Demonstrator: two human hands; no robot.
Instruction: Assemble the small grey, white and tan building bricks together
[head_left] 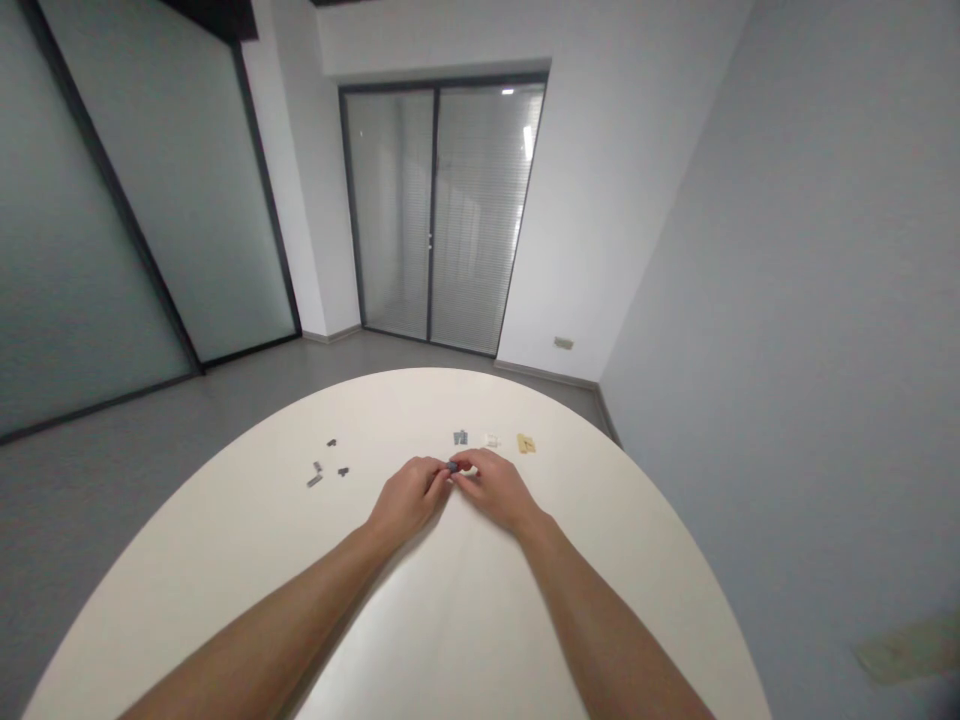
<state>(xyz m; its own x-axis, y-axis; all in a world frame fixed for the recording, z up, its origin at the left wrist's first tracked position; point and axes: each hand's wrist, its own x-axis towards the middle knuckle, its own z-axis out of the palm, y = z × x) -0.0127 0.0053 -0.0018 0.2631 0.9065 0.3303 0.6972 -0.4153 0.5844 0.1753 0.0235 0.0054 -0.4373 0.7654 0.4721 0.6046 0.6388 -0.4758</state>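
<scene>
Both hands meet over the middle of a round white table (450, 620). Between their fingertips is a small dark blue-grey piece (452, 467), too small to name more exactly. My left hand (411, 497) pinches it from the left with thumb and forefinger. From the right, my right hand (491, 486) grips the same piece, its fingers curled over and partly hiding it. Just beyond the hands lie a group of grey-blue pieces (460, 438), some white pieces (491, 440) and some yellow pieces (526, 443).
Left of the hands, small dark pieces (343, 472) and grey pieces (314, 481) lie scattered on the table. Past the table's far edge are a grey floor (247, 430), a glass door (480, 220) and white walls. Frosted panels (172, 180) stand at the left.
</scene>
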